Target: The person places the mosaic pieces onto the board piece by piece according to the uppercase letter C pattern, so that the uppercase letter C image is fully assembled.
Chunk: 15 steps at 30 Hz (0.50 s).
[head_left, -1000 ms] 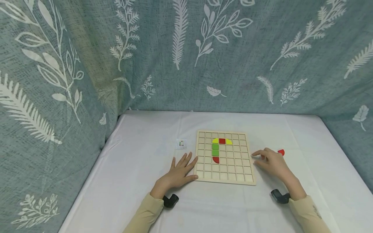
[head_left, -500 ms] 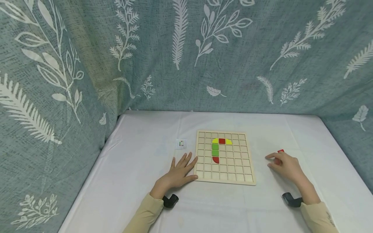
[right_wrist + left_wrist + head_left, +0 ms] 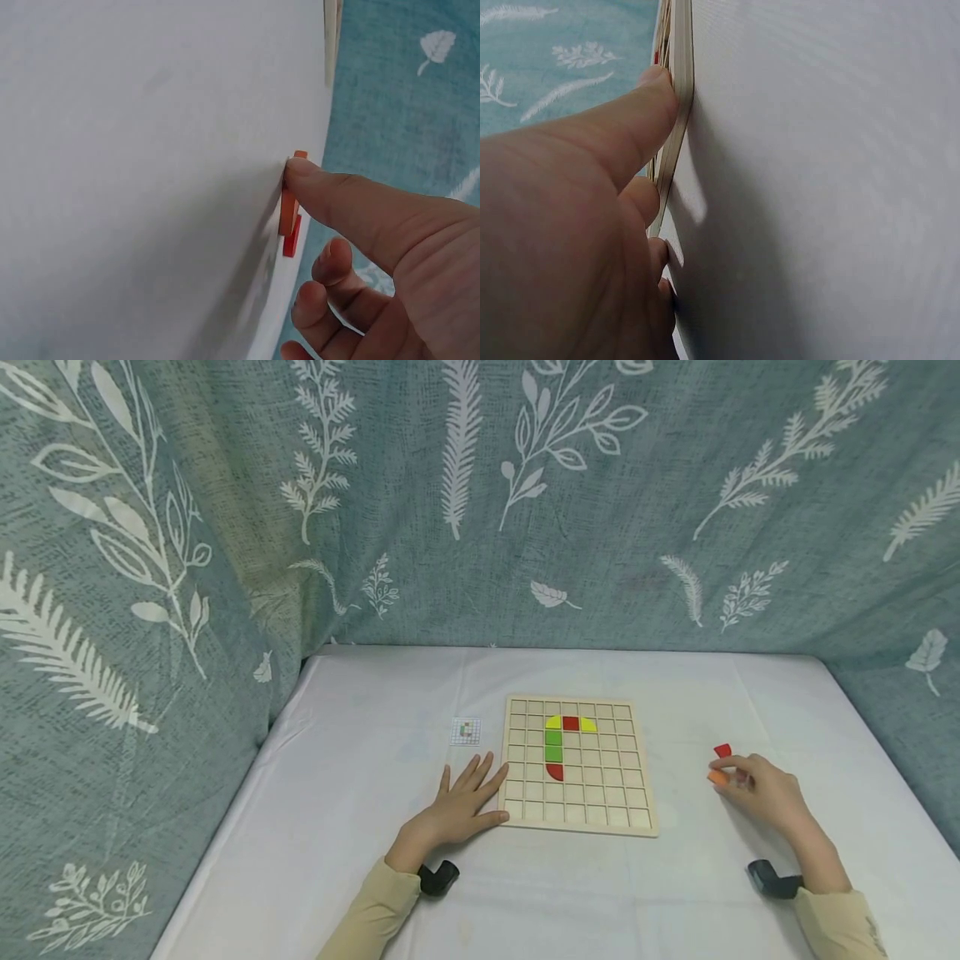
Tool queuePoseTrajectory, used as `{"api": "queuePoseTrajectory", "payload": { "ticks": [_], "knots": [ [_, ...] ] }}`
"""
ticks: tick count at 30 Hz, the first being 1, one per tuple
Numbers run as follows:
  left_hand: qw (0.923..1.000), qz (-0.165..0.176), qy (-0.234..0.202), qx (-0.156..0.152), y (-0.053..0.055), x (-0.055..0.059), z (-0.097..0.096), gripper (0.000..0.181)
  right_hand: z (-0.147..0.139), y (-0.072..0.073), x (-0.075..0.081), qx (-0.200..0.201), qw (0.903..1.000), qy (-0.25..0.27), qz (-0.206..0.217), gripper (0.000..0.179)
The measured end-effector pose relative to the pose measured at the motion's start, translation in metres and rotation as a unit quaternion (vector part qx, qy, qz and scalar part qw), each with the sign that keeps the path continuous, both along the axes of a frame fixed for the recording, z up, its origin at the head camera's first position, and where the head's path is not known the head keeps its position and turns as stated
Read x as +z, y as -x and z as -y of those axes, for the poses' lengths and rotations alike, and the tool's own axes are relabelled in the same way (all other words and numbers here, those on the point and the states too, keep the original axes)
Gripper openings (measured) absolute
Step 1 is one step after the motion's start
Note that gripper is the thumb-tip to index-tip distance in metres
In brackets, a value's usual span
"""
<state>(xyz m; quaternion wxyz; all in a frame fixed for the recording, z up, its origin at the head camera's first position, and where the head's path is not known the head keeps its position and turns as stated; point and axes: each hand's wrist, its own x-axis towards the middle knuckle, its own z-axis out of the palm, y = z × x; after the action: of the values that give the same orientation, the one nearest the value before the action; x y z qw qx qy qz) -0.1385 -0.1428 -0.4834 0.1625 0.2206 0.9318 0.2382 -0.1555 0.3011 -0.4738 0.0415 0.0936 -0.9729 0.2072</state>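
In the head view my right hand (image 3: 768, 789) pinches a small orange tile (image 3: 717, 777) at the table's right side. The right wrist view shows my thumb lying on that orange tile (image 3: 288, 206), with the index finger hidden. Just behind it is a red tile (image 3: 722, 750), partly covered by my fingers. My left hand (image 3: 457, 810) rests with spread fingers on the white cloth, fingertips at the left edge of a wooden grid board (image 3: 577, 829). On the board sit two green square tiles (image 3: 553, 746), two yellow curved tiles (image 3: 588, 725), a red square (image 3: 571, 723) and a red quarter-round tile (image 3: 555, 772).
A small printed pattern card (image 3: 466, 732) lies left of the board, beyond my left fingertips. Behind the table hangs a blue-green leaf-print curtain (image 3: 420, 510). White cloth (image 3: 360, 710) covers the tabletop. Each wrist carries a black camera (image 3: 776, 881).
My right hand has moved right, away from the board's right edge, and now has the orange tile between its fingertips. My left hand and the board have stayed put.
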Motion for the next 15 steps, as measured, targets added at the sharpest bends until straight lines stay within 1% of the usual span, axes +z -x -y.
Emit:
{"api": "queuePoseTrajectory", "payload": {
  "ticks": [5,10,15],
  "knots": [
    [1.0,0.003,-0.001,-0.002,-0.0001,0.0014,-0.0002,0.069,-0.0046,-0.0024,0.0007,-0.019,0.9997,-0.003,0.013,0.031],
    [1.0,0.003,-0.003,-0.002,-0.0007,0.0037,-0.0003,0.069,-0.0049,-0.0032,0.0022,-0.039,0.9987,-0.008,0.032,0.03],
    [1.0,0.001,-0.007,0.0,-0.0011,0.0046,-0.0003,0.069,-0.0026,-0.003,0.0036,-0.026,0.9993,-0.005,0.025,0.027]
  ]
}}
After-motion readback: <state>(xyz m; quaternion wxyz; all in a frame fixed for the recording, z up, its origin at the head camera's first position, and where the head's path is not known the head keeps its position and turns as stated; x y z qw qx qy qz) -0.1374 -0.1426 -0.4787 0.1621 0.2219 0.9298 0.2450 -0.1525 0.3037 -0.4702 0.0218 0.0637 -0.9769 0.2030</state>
